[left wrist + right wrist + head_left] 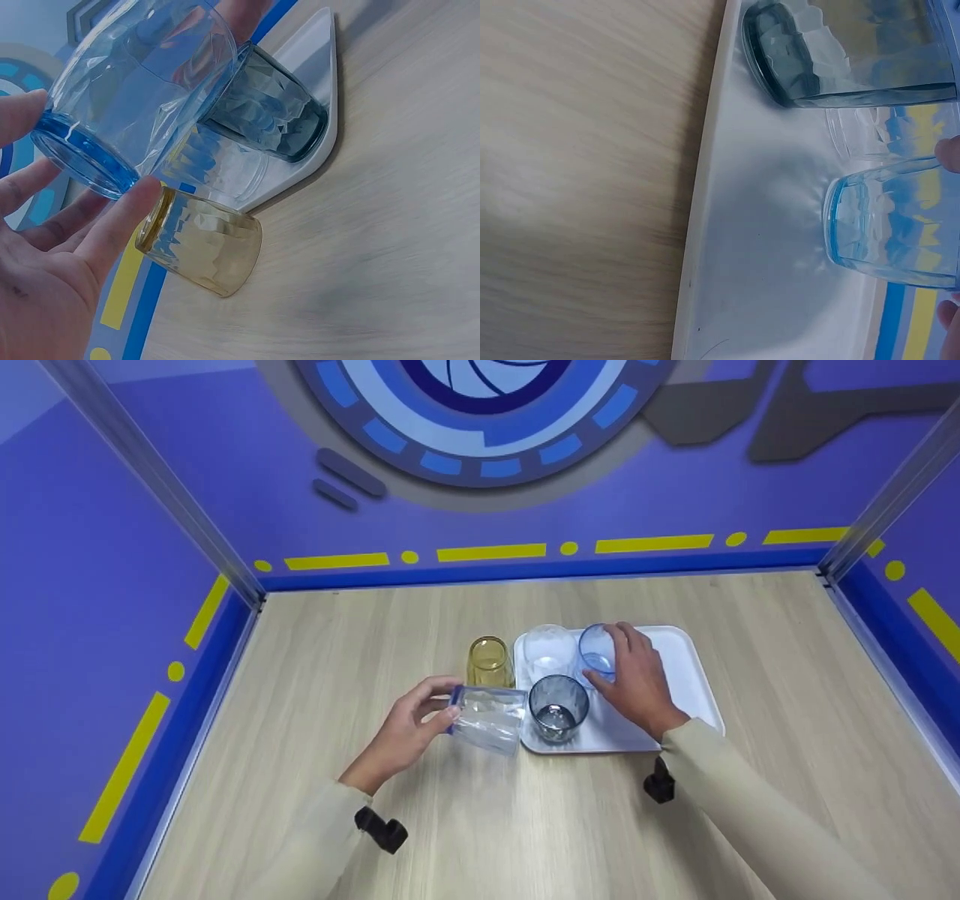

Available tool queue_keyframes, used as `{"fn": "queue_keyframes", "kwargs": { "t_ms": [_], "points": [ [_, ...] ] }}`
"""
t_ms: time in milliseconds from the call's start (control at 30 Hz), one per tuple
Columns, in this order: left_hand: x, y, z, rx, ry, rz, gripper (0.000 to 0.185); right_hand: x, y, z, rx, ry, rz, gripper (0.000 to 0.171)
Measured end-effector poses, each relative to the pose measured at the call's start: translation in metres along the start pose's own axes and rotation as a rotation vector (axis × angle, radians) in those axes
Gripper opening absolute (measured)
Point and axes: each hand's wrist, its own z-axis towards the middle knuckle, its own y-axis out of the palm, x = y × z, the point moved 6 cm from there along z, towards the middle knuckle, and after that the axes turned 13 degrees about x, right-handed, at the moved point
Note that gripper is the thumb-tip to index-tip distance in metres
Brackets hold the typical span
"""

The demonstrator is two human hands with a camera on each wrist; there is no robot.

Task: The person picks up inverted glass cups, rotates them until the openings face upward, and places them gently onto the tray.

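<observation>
My left hand grips the base end of a pale blue glass, which lies sideways in the air with its mouth toward the right. In the left wrist view this glass shows a thicker, deeper blue base between thumb and fingers. My right hand holds a light blue glass near its rim, thumb on the near side and fingers on the far side. That glass is upright, its base at the white tray. A dark grey glass stands on the tray between the hands.
A clear glass stands on the tray behind the grey one. Just outside the tray's left edge, an amber glass sits upside down on the wooden table. Blue-purple panels wall the table at the back and sides.
</observation>
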Motion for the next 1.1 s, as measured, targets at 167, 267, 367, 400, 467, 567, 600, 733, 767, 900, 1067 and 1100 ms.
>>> {"fn": "queue_keyframes", "kwargs": {
  "t_ms": [167, 267, 367, 400, 467, 567, 600, 733, 767, 900, 1067, 1100],
  "points": [
    [-0.001, 0.001, 0.000, -0.004, -0.011, 0.001, 0.043, -0.001, -0.002, -0.001, 0.021, -0.028, 0.003, 0.076],
    [-0.002, 0.001, 0.000, -0.003, -0.022, 0.006, 0.044, -0.001, -0.003, -0.002, 0.023, -0.031, 0.003, 0.075],
    [-0.003, 0.002, 0.001, -0.001, -0.025, -0.001, 0.042, -0.001, -0.005, -0.003, 0.024, -0.024, 0.006, 0.075],
    [-0.003, 0.002, 0.001, 0.002, -0.024, -0.003, 0.042, -0.001, -0.005, -0.003, 0.026, -0.024, 0.007, 0.075],
    [-0.003, 0.003, 0.002, 0.005, -0.022, -0.010, 0.041, -0.002, -0.007, -0.003, 0.034, -0.030, 0.007, 0.074],
    [-0.003, 0.004, 0.003, 0.010, -0.022, -0.020, 0.040, -0.003, -0.010, -0.003, 0.045, -0.040, 0.009, 0.073],
    [-0.003, 0.004, 0.003, 0.011, -0.022, -0.022, 0.040, -0.004, -0.010, -0.003, 0.046, -0.041, 0.010, 0.072],
    [-0.002, 0.006, 0.003, 0.010, -0.021, -0.010, 0.041, -0.004, -0.014, -0.004, 0.049, -0.040, 0.015, 0.071],
    [-0.002, 0.006, 0.003, 0.010, -0.023, -0.010, 0.041, -0.005, -0.014, -0.005, 0.049, -0.039, 0.014, 0.070],
    [-0.002, 0.008, 0.004, 0.012, -0.031, -0.007, 0.043, -0.006, -0.017, -0.006, 0.048, -0.036, 0.009, 0.069],
    [-0.001, 0.011, 0.005, 0.013, -0.049, -0.015, 0.040, -0.008, -0.023, -0.007, 0.071, -0.054, 0.021, 0.068],
    [-0.001, 0.011, 0.005, 0.012, -0.052, -0.017, 0.040, -0.009, -0.024, -0.007, 0.076, -0.059, 0.026, 0.068]
  ]
}}
